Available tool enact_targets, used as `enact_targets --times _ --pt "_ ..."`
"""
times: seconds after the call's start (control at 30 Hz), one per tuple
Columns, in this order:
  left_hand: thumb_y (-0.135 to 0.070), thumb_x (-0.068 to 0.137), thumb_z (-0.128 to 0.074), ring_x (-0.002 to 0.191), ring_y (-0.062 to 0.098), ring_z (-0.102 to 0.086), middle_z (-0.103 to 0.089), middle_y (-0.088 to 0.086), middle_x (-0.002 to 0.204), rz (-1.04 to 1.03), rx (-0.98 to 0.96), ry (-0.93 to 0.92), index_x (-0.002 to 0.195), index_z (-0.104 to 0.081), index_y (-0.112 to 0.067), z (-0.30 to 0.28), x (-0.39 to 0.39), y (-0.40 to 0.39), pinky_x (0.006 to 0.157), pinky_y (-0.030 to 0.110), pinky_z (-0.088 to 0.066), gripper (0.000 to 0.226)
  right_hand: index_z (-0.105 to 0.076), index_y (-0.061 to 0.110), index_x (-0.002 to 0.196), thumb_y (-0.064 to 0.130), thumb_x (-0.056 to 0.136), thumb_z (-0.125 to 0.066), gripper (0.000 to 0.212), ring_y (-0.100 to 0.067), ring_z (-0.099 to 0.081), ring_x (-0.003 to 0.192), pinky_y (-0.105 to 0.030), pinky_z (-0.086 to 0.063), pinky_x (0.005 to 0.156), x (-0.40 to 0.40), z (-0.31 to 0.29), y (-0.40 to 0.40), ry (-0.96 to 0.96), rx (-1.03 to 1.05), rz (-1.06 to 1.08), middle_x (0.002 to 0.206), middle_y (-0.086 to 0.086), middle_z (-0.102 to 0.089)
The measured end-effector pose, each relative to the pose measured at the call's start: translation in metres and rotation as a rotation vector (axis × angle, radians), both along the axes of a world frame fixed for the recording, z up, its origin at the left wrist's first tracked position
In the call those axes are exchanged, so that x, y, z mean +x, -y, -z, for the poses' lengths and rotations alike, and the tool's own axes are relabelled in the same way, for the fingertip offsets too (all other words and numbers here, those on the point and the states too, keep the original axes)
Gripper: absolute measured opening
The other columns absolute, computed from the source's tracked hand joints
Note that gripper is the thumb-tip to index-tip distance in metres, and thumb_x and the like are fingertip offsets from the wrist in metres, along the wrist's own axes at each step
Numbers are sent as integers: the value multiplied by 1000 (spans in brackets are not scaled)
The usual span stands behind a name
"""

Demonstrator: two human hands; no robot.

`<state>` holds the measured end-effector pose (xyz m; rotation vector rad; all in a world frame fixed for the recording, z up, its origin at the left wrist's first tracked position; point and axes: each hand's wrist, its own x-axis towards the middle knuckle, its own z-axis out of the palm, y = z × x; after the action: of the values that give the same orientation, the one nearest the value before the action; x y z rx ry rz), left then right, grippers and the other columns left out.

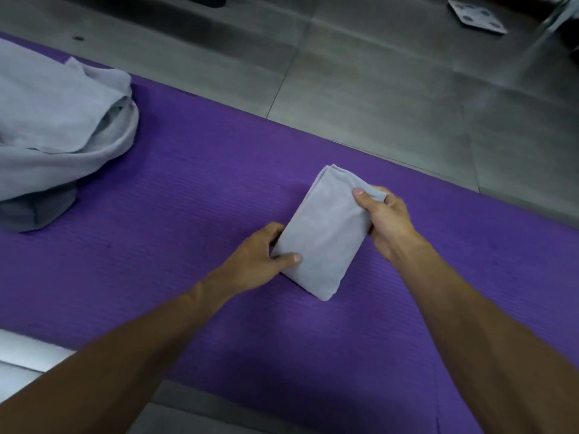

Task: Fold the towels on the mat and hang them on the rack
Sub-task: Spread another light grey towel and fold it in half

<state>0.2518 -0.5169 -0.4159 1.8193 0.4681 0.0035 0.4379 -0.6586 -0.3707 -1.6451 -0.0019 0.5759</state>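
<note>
A folded grey towel (322, 233), a narrow rectangle lying aslant, rests on the purple mat (188, 189) near its middle. Both hands grip it. The left hand (260, 255) holds the near left edge, thumb on top and fingers curled under the side. The right hand (383, 219) pinches the far right corner, thumb pressed on the cloth and fingers wrapped round the edge, where the fabric bunches a little. The near end of the towel touches the mat; whether the far end is lifted cannot be told.

At the left end of the mat sits a loose pile (59, 126) of grey towels, unfolded and crumpled, with a darker grey piece (37, 211) under its near edge.

The mat lies on a grey tiled floor (391, 89). A flat grey square plate (477, 17) with dark spots lies on the floor at the far right. A pale strip (28, 355) shows at the lower left edge, beside the left forearm.
</note>
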Motion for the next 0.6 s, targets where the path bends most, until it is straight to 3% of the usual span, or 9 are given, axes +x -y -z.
enact_targets --times 0.13,0.27,0.37,0.43,0.47,0.53,0.6 --pt "-40 88 -66 105 11 -59 -62 -7 115 -4 163 -75 125 -49 -21 5 16 5 90 33 -50 45 -64 20 94 22 89 -69 8 -17 -64 91 -35 -55 82 17 24 1 121 -91 41 95 2 -68" --pt "-42 87 -64 117 24 -50 -46 6 136 -99 466 -141 145 -32 -22 13 25 21 97 45 -45 69 -66 16 100 33 86 -71 23 -17 -63 88 -34 -55 83 28 50 8 272 -346 3 93 1 -67" --pt "-16 89 -46 128 28 -43 -50 6 141 107 923 264 138 -50 -21 17 20 24 106 46 -39 49 -68 18 98 48 80 -72 35 -22 -66 93 -37 -55 85 36 58 13 333 -565 -105 96 -2 -70" --pt "-7 82 -34 132 27 -46 -56 5 137 382 1009 403 131 -59 -14 29 13 23 109 44 -38 55 -65 16 110 54 77 -72 51 -28 -62 106 -40 -52 90 41 52 10 340 -709 -154 110 -7 -67" --pt "-10 84 -33 133 25 -46 -56 5 138 438 1008 373 133 -57 -12 32 11 24 111 43 -38 55 -59 14 121 54 77 -72 60 -31 -56 115 -42 -49 94 42 48 9 426 -809 -168 121 -10 -61" --pt "-23 93 -35 136 24 -42 -52 5 142 443 981 313 137 -52 -12 34 10 25 114 42 -33 49 -50 15 132 50 84 -64 62 -33 -46 121 -48 -43 97 35 41 5 822 -849 -240 131 -13 -50" --pt "-32 97 -39 137 23 -40 -50 5 143 427 983 293 139 -51 -13 36 7 29 115 42 -31 47 -54 17 130 47 92 -43 50 -30 -46 125 -50 -40 101 16 39 -4 1102 -601 -593 134 -9 -53"
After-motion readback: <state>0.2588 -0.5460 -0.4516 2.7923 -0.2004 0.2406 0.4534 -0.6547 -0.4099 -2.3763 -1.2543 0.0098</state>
